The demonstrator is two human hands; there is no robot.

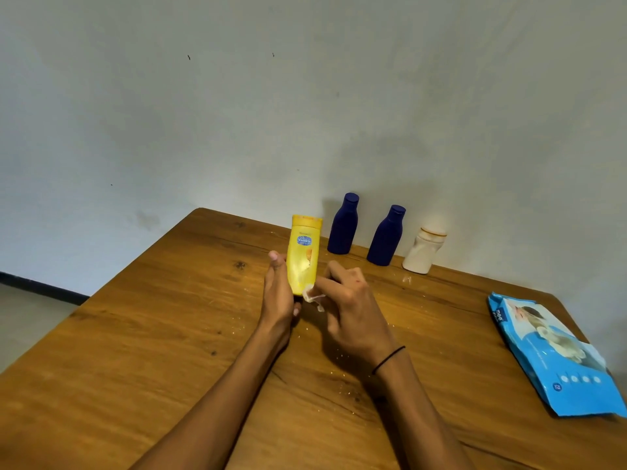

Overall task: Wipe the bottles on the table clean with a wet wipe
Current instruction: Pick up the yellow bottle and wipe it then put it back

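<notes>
Now the left hand (278,293) grips the yellow plastic lotion bottle (303,254) upright above the brown wooden table (142,334), in front of two dark blue bottles (342,225). The right hand (353,310) pinches a small white wet wipe (310,295) against the yellow bottle's lower edge.

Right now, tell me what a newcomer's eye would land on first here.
The yellow bottle stands out mid-table, held by the left hand while the right hand presses a wipe to its lower edge. Behind it, by the wall, stand two blue bottles and a white bottle. A blue wipe pack lies at the table's right edge.
</notes>
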